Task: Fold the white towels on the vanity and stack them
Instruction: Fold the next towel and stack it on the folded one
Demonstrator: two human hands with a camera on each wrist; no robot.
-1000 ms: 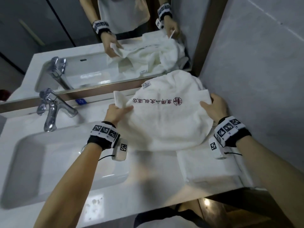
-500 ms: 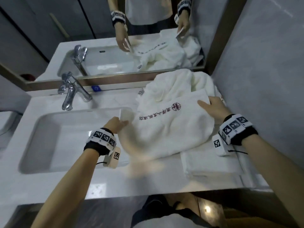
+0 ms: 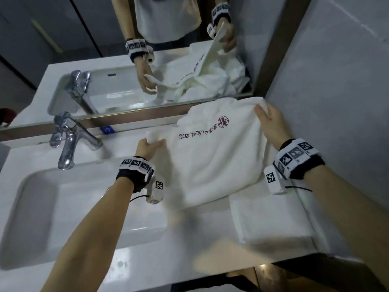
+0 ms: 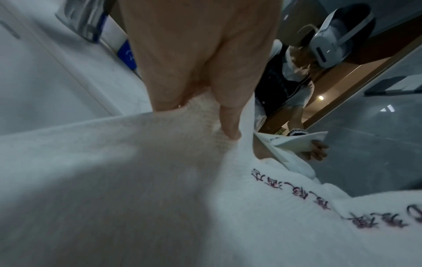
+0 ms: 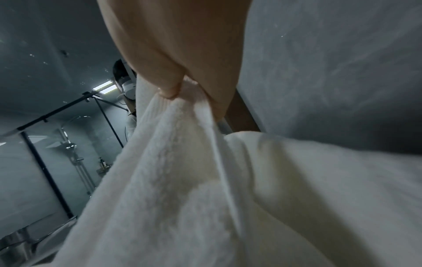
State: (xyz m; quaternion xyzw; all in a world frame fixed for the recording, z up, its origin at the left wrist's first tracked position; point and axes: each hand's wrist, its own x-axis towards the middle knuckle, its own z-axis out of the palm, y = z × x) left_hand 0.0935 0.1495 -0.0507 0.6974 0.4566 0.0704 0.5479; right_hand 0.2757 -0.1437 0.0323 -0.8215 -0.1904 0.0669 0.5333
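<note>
Two corners of one white towel (image 3: 212, 157) are held up at the centre of the head view, so that the cloth hangs spread with its red embroidered lettering (image 3: 196, 133) facing up; this is judged to be the squaring-up before a fold is laid. The left corner is pinched by the left hand (image 3: 147, 147), thumb curled over the bunched edge. The far right corner is gripped by the right hand (image 3: 271, 123), near the mirror frame. Below and right of the spread cloth, a folded towel (image 3: 271, 218) lies flat on the vanity (image 3: 147, 260), probably placed there as the base of the stack, and the held towel's lower edge overlaps it. More crumpled white cloth is seen only as a reflection in the mirror (image 3: 105, 60) at upper centre.

From the left wrist view, the thumb and fingers (image 4: 228, 117) are shown pressed into the terry weave, and the lettering runs away to the lower right. From the right wrist view, the pinch is shown closely: the fabric is gathered into a ridge under the thumb tip (image 5: 170, 90), a detail hidden from the head camera. Neither the folded towel nor the sink (image 3: 52, 207) is shown by the wrist views.
</note>
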